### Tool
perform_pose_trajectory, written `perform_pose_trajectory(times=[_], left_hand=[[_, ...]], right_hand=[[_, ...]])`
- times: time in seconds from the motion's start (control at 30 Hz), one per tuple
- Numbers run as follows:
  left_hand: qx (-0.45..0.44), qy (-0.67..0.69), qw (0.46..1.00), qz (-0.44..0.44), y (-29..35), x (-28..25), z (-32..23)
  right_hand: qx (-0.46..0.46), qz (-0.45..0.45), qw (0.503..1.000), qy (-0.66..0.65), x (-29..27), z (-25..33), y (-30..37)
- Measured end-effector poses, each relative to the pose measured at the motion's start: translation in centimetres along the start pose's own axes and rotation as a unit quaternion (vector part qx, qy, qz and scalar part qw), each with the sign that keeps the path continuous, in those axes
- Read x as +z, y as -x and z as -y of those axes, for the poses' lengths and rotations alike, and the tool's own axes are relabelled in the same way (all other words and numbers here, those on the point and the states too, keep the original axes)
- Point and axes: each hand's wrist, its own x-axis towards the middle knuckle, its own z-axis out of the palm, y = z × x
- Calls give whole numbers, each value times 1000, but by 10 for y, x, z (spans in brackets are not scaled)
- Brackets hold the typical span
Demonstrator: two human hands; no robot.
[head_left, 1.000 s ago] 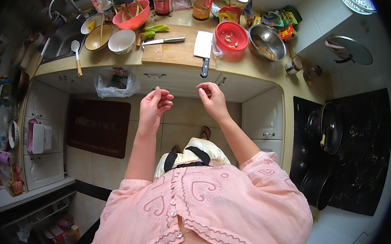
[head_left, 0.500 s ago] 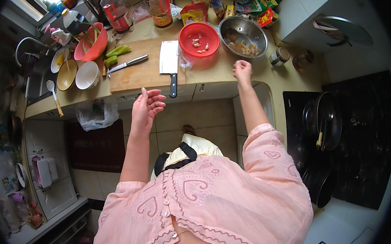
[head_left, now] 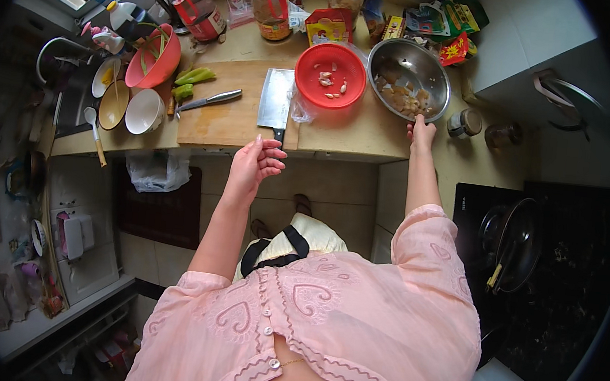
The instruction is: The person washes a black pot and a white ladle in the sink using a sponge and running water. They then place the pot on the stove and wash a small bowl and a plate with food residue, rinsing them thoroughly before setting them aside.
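My right hand (head_left: 421, 132) is closed on the near rim of a steel bowl (head_left: 432, 59), which holds pale brown pieces, wet-looking and too small to name. To its left stands a red plastic basin (head_left: 301, 89) with several garlic cloves (head_left: 326, 79) in it. My left hand (head_left: 256, 167) hovers in front of the counter edge, empty, its fingers loosely curled and apart. Just beyond it, a cleaver (head_left: 276, 98) lies on the wooden cutting board (head_left: 213, 119), its black handle partly behind my fingertips. A small knife (head_left: 211, 101) and green peppers (head_left: 195, 77) lie on the board too.
Bowls, including a white bowl (head_left: 144, 112), stand by the sink (head_left: 70, 113) at left. A pink bowl (head_left: 163, 66) holds green stalks. Bottles and a lidded jar (head_left: 346, 0) line the back. Seasoning jars (head_left: 466, 123) stand right of the steel bowl; a pan (head_left: 519, 244) sits on the black cooktop.
My right hand has reached forward and taken hold of the steel bowl's rim. My left hand has moved right, toward the cleaver's handle. The whole view has shifted a little.
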Motion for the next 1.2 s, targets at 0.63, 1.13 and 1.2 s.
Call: perform_pose_trajectory(times=[0.63,1.13,1.2], left_hand=[[114,2,993,22,54,-60,-38],[551,80,792,-250,370,-140,-84],[558,81,782,-267,382,-152,-87]], right_hand=[[-188,346,919,-19,-69,73,245],[-208,574,767,-198,-33,119,528],[-215,559,771,-216,-37,122,555]])
